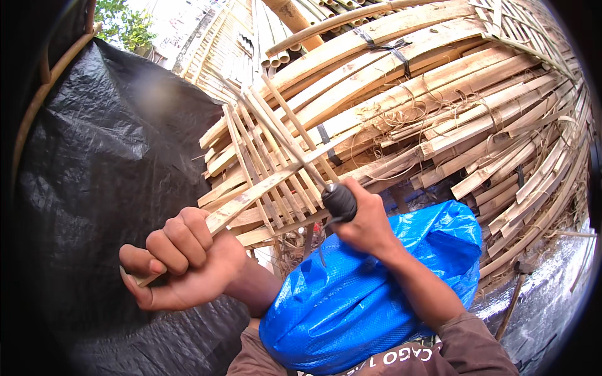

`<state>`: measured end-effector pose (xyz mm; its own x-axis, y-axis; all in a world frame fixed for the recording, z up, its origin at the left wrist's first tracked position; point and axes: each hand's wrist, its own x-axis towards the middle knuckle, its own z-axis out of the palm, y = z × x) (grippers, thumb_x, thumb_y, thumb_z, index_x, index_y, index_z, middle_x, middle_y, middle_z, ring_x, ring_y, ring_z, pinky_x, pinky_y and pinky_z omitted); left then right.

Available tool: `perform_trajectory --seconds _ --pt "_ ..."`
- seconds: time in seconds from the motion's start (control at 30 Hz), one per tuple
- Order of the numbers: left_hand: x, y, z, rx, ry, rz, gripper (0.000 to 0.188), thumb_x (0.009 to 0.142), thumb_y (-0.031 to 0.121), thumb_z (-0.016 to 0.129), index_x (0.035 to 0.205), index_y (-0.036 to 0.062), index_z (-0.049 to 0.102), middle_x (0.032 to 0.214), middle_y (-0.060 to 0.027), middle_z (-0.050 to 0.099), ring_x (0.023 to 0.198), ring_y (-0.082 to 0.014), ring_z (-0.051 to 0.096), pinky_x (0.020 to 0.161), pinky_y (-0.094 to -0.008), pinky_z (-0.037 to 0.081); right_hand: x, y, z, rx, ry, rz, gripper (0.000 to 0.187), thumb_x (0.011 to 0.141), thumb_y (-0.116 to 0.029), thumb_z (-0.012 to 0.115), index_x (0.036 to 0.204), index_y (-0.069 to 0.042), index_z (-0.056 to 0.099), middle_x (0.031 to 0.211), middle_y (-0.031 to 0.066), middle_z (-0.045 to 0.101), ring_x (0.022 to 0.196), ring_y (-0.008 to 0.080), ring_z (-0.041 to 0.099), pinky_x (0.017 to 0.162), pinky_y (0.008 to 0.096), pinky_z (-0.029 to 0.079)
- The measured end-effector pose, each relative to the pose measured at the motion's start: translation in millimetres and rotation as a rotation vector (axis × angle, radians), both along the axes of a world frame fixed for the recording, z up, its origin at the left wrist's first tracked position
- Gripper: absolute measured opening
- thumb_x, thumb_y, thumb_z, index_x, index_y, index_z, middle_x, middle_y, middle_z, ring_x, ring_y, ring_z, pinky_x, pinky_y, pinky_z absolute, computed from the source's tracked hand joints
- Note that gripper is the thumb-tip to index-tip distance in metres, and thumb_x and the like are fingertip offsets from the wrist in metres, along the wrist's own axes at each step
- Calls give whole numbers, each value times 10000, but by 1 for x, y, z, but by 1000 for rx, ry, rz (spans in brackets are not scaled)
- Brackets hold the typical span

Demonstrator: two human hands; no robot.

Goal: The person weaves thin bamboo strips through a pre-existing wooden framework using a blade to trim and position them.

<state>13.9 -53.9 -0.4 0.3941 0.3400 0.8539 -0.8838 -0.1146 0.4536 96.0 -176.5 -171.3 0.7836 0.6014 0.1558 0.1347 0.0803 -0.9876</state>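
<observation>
The left hand (200, 260) is closed around the near end of a strip (254, 195), which slants across the slats (290, 203). The right hand (369, 225) wraps firmly round a dark-handled knife (338, 200), its blade crossing the strip. White letters (395, 359), upside down, mark the brown shirt (480, 348).

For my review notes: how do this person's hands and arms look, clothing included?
The left hand and right hand wear no gloves; no rings, watch or bracelet show. The left sleeve and right sleeve are brown, ending around the elbows.
</observation>
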Motion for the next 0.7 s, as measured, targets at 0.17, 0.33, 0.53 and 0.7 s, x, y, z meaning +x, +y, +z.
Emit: perform_trajectory --seconds 0.17,0.33,0.53,0.7 --pt "5 -3 3 -9 -6 28 312 964 320 464 707 151 412 493 80 267 398 -22 172 412 -198 183 4 -7 2 -104 38 -12 423 680 -70 727 1072 -82 567 795 223 669 804 434 664 661 461 525" --pt "4 -7 4 -2 17 20 306 948 320 478 697 152 427 497 77 270 396 -25 166 413 -196 185 -6 -7 11 75 -155 34 417 674 -64 744 1059 -64 586 792 195 667 767 379 689 667 404 529" --pt "8 1 9 -112 4 119 300 942 301 458 686 146 436 508 66 244 408 -37 164 420 -209 184 36 3 -59 -257 19 -168 374 677 -80 747 1017 -58 594 800 184 678 748 354 694 660 381 528" --pt "12 -6 9 -72 10 94 307 952 318 465 700 142 462 511 68 252 408 -40 174 413 -206 191 23 -8 -36 -200 -50 -130 400 660 -130 764 1010 -96 574 801 222 674 803 431 660 654 482 508"
